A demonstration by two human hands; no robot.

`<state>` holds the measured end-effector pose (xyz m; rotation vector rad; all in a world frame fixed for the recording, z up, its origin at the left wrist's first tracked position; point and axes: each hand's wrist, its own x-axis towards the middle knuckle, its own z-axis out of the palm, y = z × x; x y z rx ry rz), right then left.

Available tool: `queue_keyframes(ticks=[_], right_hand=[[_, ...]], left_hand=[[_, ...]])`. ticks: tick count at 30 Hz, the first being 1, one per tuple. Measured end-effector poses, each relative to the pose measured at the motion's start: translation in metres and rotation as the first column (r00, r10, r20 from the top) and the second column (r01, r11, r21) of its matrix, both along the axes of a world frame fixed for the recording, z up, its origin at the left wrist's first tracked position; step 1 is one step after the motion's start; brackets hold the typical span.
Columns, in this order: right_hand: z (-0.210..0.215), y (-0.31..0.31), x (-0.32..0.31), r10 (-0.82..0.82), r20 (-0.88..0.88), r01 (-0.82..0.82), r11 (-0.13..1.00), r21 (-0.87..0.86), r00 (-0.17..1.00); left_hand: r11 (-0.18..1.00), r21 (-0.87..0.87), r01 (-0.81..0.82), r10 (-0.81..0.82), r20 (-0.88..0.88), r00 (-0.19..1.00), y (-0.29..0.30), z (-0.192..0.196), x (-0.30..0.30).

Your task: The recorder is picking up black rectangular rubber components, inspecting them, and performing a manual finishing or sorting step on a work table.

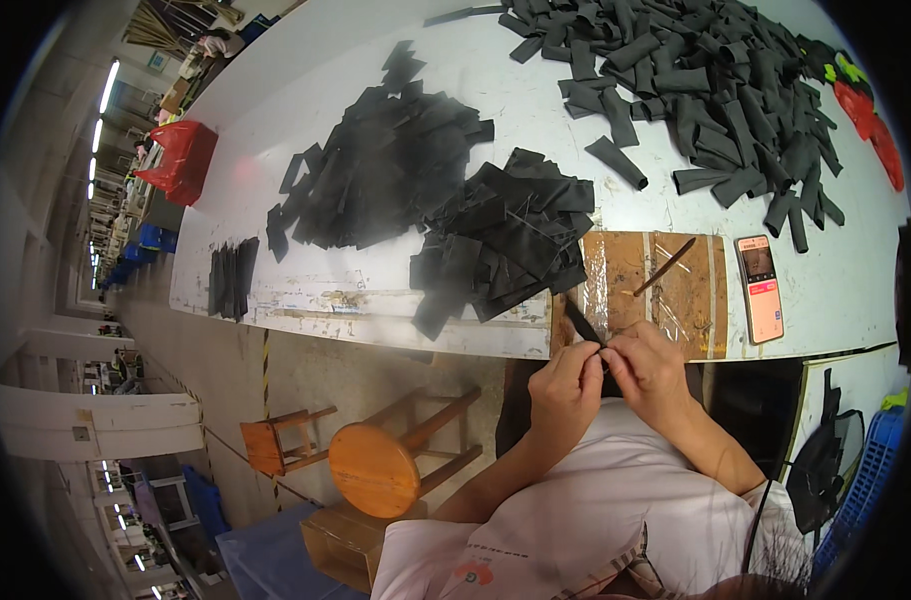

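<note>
My left hand [565, 387] and my right hand [654, 368] meet at the table's front edge, thumbs and fingers pinched together. Between them they grip one end of a narrow black fabric piece [582, 322], which points up and away over the edge of a brown taped board [710, 325]. The gripped end is mostly hidden by my fingers. A thin dark pointed stick [665, 266] lies slantwise on the board. Left of the board is a heap of flat black fabric pieces [515, 230], with a larger flat heap [375, 170] behind it.
Black fabric tubes [715, 90] are piled at the far right. A lit phone [760, 290] lies right of the board. At the left are a neat black stack [233, 279] and a red bag [182, 160]. Wooden stools [373, 468] stand below; a blue basket [860, 490] is at right.
</note>
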<state>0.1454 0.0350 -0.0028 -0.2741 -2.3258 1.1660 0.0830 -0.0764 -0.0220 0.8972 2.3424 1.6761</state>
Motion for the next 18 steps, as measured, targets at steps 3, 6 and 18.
queue_keyframes(ticks=[3,6,18], right_hand=[[-0.004,-0.007,-0.001,-0.006,0.143,-0.037,0.955,0.295,0.99],[-0.014,-0.006,-0.001,-0.049,0.17,0.001,0.962,0.274,0.984],[-0.007,0.009,0.004,0.149,0.04,0.024,0.108,-0.994,0.988]], left_hand=[[0.996,-0.031,-0.081,0.075,-0.174,0.982,0.001,-0.004,-0.003],[0.991,0.053,-0.121,0.09,0.405,0.91,0.003,-0.018,-0.001],[0.878,0.478,0.021,-0.383,0.677,0.628,0.009,0.002,-0.016]])
